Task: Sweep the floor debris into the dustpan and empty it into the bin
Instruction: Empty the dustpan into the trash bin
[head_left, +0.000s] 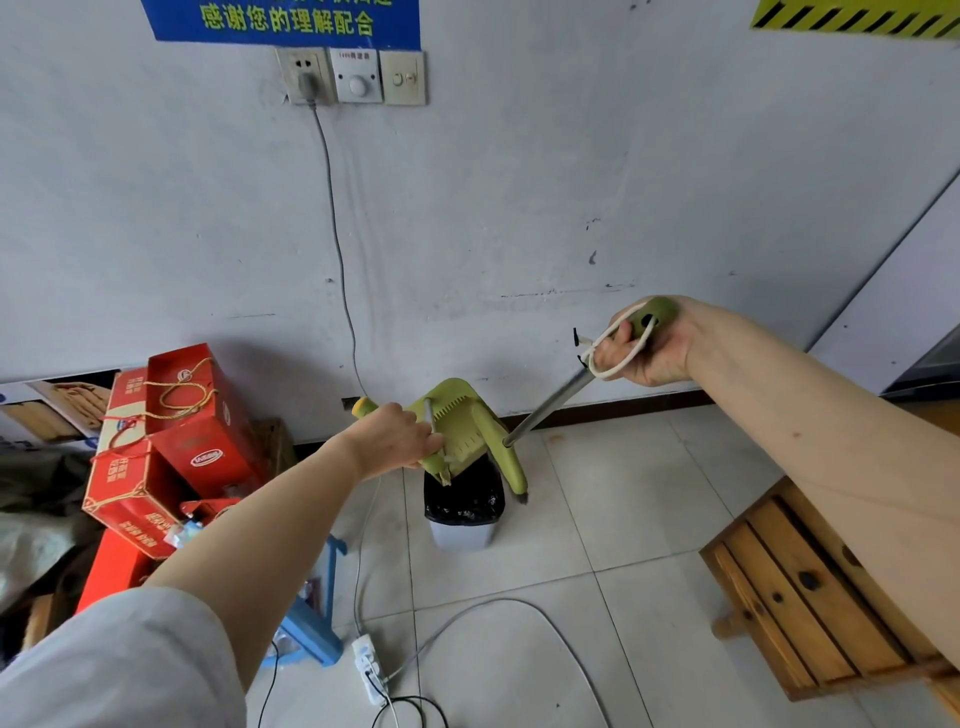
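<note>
A green dustpan (460, 421) is tipped over a small grey bin (462, 535) lined with a black bag, near the wall. My left hand (395, 434) grips the dustpan's handle, whose yellow-green end sticks out to the left. My right hand (647, 351) is closed on the green top of a broom handle (550, 410) with a white cord loop. The metal shaft runs down-left to the green broom head (511, 462), which hangs beside the bin's right rim, dark bristles pointing down.
Red gift boxes (161, 447) are stacked at the left by the wall. A white power strip (369, 667) and cables lie on the tiled floor in front. A wooden bench (810, 597) stands at the right, a blue stool leg (317, 623) at the lower left.
</note>
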